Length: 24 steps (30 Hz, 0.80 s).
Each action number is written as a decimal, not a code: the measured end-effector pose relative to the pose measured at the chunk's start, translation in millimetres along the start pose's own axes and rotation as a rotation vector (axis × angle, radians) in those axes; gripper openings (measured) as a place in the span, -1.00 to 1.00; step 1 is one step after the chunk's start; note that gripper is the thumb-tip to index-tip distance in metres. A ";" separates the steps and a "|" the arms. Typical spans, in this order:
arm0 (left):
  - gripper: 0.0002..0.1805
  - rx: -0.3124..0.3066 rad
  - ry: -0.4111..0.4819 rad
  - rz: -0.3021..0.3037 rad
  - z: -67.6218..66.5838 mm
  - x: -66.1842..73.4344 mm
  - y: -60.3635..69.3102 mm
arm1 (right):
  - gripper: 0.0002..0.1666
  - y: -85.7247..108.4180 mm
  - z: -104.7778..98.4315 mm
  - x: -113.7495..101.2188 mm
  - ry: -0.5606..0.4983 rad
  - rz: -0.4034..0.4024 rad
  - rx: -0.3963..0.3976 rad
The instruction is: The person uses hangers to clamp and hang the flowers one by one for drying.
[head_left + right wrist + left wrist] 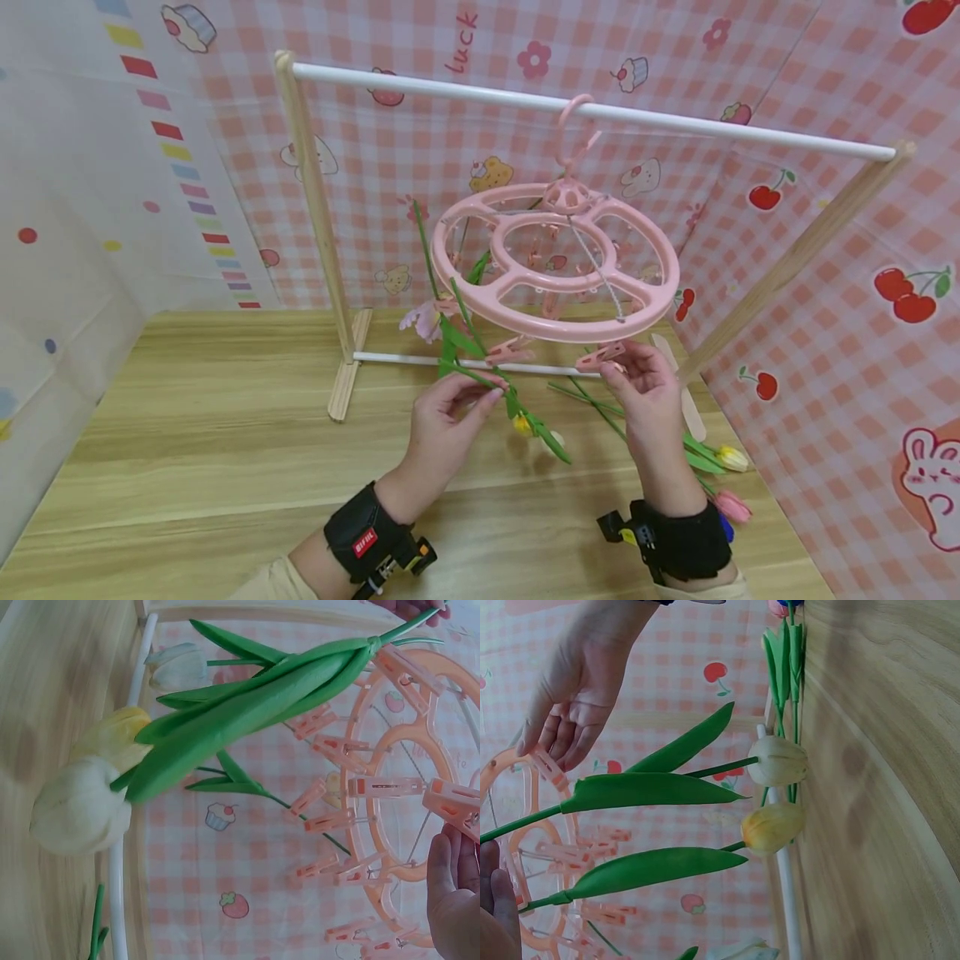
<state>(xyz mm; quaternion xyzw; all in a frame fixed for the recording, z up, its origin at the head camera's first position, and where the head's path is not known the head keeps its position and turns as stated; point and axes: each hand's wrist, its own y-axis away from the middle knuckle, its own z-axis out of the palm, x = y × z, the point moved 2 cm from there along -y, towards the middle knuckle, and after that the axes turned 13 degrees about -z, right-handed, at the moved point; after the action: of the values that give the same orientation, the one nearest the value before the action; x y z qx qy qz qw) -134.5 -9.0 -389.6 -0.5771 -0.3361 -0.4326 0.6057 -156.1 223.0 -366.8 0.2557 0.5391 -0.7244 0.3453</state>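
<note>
My left hand pinches the green stem of a white tulip between thumb and fingers, with the bloom hanging downward. My right hand holds a pink clothespin on the near right rim of a round pink clip hanger. A yellow tulip hangs head down beside the white one, its stem by another clothespin. Farther left on the hanger, a pale purple flower is clipped. Several clothespins dangle from the rings.
The hanger hooks over a white bar on a wooden-post stand. On the wooden table, to the right, lie a pale yellow tulip, a pink tulip and a blue flower. A lower white rod crosses behind my hands.
</note>
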 end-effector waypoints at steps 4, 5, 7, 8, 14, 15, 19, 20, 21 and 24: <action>-0.86 0.009 -0.022 -0.011 0.1 1.4 -0.7 | -0.73 1.5 2.5 -0.2 -0.022 0.031 -0.014; -0.86 0.011 -0.026 -0.012 0.1 1.7 -1.0 | -0.73 1.8 2.8 -0.3 -0.032 0.039 -0.019; -0.86 0.014 -0.033 -0.015 0.4 2.4 -1.9 | -0.73 2.3 3.9 -0.4 -0.042 0.054 -0.027; -0.86 0.015 -0.033 -0.013 0.8 3.3 -2.6 | -0.74 2.6 4.6 -0.5 -0.053 0.054 -0.031; -0.87 0.020 -0.037 -0.001 1.8 6.9 -7.6 | -0.71 4.0 9.5 -0.6 -0.036 0.097 -0.026; -0.87 0.021 -0.040 0.001 1.9 7.7 -8.5 | -0.70 4.1 10.4 -0.7 -0.031 0.106 -0.028; -0.87 0.016 -0.049 0.007 3.1 10.9 -12.3 | -0.66 4.9 13.8 -2.0 -0.018 0.124 -0.043; -0.87 0.013 -0.048 0.008 3.8 12.0 -13.3 | -0.65 5.1 14.6 -2.5 -0.018 0.123 -0.049; -0.87 0.009 -0.045 0.008 4.5 12.8 -14.2 | -0.65 5.5 15.2 -2.8 -0.017 0.121 -0.056; -0.86 0.004 -0.044 0.008 6.6 14.0 -16.4 | -0.66 6.3 17.1 -3.9 -0.020 0.112 -0.071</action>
<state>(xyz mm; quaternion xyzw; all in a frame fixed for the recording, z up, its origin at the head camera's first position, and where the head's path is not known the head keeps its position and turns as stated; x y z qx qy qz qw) -143.3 -3.7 -369.5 -0.5865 -0.3479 -0.4166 0.6011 -148.7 206.3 -362.8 0.2657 0.5460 -0.6868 0.3995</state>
